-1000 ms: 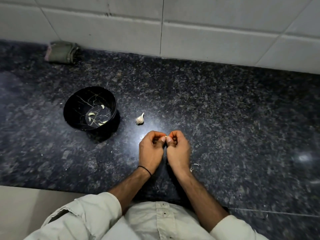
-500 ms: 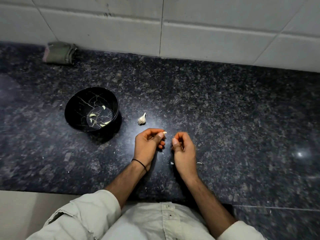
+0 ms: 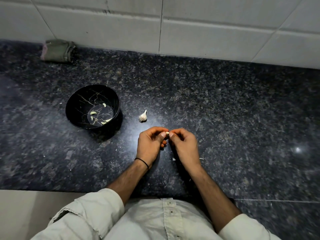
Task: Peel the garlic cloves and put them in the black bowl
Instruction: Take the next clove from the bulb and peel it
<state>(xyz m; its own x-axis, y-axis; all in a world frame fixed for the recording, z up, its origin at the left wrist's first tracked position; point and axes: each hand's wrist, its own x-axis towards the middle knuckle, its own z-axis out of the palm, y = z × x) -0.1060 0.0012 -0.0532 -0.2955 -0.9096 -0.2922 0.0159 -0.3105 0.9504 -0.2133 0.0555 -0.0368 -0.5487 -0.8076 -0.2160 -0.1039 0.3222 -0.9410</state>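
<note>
Well, a few peeled cloves (image 3: 93, 113) lie in the black bowl (image 3: 78, 94) — the left hand (image 3: 150, 146) and right hand (image 3: 184, 144) meet, both pinching one clove (image 3: 167, 133). A small garlic bulb (image 3: 143, 116) nearby waits unpeeled.

Open dark countertop (image 3: 242, 118) spreads rightward; on the left stand a black bowl (image 3: 76, 101), a garlic bulb (image 3: 143, 116) near it, and a folded cloth (image 3: 58, 51) against the tiled wall (image 3: 207, 32).

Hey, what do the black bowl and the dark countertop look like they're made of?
Round black bowl: glossy, with gold marble-like veins, probably glazed ceramic or melamine; the look leaves it open. Dark speckled countertop: apparently polished granite, given flecked grain and light reflections.
</note>
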